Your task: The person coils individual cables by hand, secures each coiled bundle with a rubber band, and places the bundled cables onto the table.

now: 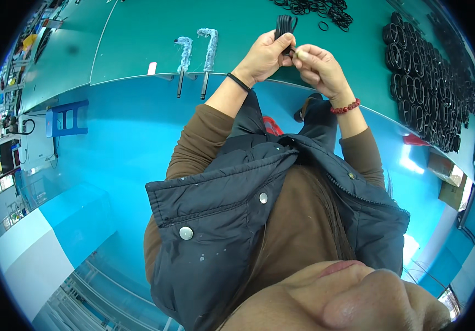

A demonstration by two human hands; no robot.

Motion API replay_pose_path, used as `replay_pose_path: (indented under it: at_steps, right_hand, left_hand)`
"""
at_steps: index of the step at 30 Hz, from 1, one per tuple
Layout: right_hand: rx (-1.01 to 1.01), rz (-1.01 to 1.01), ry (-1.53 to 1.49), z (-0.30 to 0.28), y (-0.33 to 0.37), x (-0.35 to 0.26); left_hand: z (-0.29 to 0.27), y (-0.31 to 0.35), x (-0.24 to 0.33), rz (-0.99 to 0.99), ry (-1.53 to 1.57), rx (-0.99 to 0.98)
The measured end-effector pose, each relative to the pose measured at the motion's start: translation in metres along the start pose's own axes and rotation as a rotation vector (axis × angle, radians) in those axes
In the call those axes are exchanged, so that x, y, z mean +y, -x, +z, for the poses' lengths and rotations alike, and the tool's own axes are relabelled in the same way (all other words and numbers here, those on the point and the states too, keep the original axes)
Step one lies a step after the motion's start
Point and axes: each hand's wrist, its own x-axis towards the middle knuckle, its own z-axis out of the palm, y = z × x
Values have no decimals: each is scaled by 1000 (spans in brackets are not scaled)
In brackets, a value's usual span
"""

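My left hand (264, 57) is closed round a coiled black cable (286, 25), which stands up above the thumb in several folded loops. Right beside it, at the lower end of the coil, my right hand (319, 67) is closed in a pinch. What lies between its fingertips is too small to make out. Both hands are over the near edge of the green table (149, 33). A loose pile of black rings (325, 7) lies beyond them, with one ring (323, 26) apart from the rest.
Many coiled black cables (414, 71) lie in rows on the table at the right. Left of my hands, two cloth-wrapped L-shaped bars (210, 47) (184, 52) jut over the table edge. A blue stool (67, 118) stands on the floor at left; cardboard boxes (448, 174) sit at right.
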Motion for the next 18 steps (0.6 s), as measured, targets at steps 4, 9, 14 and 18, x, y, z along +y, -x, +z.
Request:
replay_pose_path:
  at_steps: [4, 9, 14, 18]
  right_hand:
    - [-89, 63, 507, 1, 13, -12]
    - [12, 2, 677, -1, 30, -36]
    - [140, -130, 1386, 0, 28, -67]
    - [-78, -292, 1700, 17, 16, -72]
  left_hand:
    - [-3, 9, -8, -71, -165, -32]
    - [0, 18, -1, -44, -238, 111]
    - [1, 26, 11, -146, -457, -8]
    - [20, 23, 19, -249, -668, -217]
